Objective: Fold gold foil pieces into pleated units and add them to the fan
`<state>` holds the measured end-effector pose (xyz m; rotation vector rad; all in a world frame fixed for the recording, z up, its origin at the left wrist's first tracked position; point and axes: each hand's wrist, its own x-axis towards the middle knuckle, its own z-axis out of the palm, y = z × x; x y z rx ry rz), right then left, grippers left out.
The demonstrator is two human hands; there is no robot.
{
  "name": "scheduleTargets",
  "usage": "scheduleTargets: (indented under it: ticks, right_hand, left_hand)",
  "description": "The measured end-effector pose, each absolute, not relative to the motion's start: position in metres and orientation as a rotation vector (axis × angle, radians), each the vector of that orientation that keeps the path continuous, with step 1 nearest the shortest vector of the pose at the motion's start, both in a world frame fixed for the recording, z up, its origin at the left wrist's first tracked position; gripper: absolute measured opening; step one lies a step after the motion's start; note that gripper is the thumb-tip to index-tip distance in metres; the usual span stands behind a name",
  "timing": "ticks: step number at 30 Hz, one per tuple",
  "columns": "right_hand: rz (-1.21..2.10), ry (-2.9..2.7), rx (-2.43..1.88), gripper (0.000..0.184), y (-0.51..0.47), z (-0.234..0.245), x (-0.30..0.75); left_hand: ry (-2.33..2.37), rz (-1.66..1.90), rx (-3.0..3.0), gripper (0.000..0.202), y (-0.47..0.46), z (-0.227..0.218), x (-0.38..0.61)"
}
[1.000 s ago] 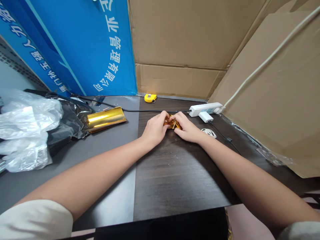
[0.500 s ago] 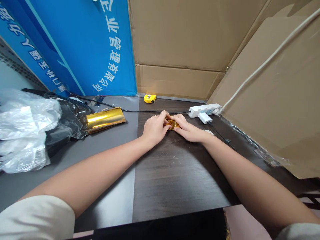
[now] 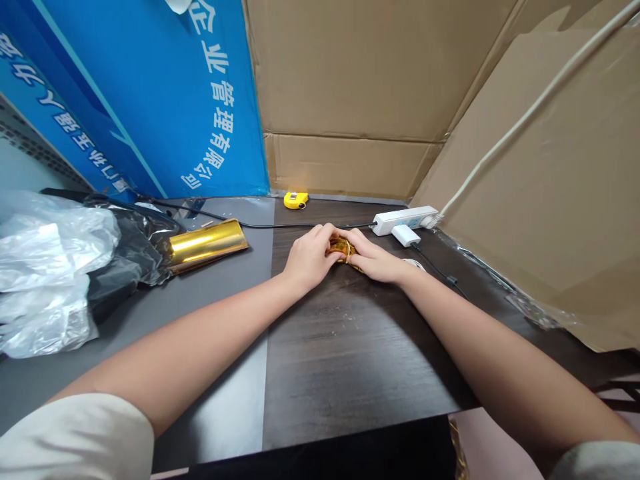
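Observation:
A small crumpled bundle of shiny gold foil (image 3: 341,247) rests at the middle of the dark wooden table, with a thin pale band or string across it. My left hand (image 3: 311,259) grips its left side, fingers curled over the far edge and thumb on the near side. On the right side my right hand (image 3: 373,257) closes round it, index finger along the back and thumb in front. Both hands hide much of the bundle, so what the foil wraps, if anything, cannot be seen.
A gold foil sheet (image 3: 210,243) lies left, by black and clear plastic bags (image 3: 50,267). Behind my hands are a yellow tape measure (image 3: 296,200) and a black cable. A white power strip (image 3: 405,219) with a plugged-in charger stands right. Cardboard walls (image 3: 345,67) enclose the back and right.
Both hands keep hold of the foil bundle; their fingers have shifted a little and more of the gold shows between them. The whole view has tilted slightly.

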<state>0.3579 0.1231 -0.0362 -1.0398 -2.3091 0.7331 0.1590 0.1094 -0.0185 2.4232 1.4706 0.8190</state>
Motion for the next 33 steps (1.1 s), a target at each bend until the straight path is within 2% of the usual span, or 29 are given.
scheduleTargets:
  ticks: [8, 18, 33]
  right_hand:
    - [0.632, -2.237, -1.094, 0.059, 0.129, -0.039, 0.364]
    - [0.533, -2.298, -1.050, 0.064, 0.128, -0.036, 0.366]
    - [0.434, -2.299, -1.007, 0.050, 0.126, -0.032, 0.364]
  left_hand:
    - [1.487, 0.737, 2.451, 0.019, 0.106, -0.016, 0.152]
    - [1.425, 0.729, 2.488, 0.010, 0.103, -0.016, 0.148]
    - [1.383, 0.794, 2.496, 0.009, 0.110, -0.022, 0.156]
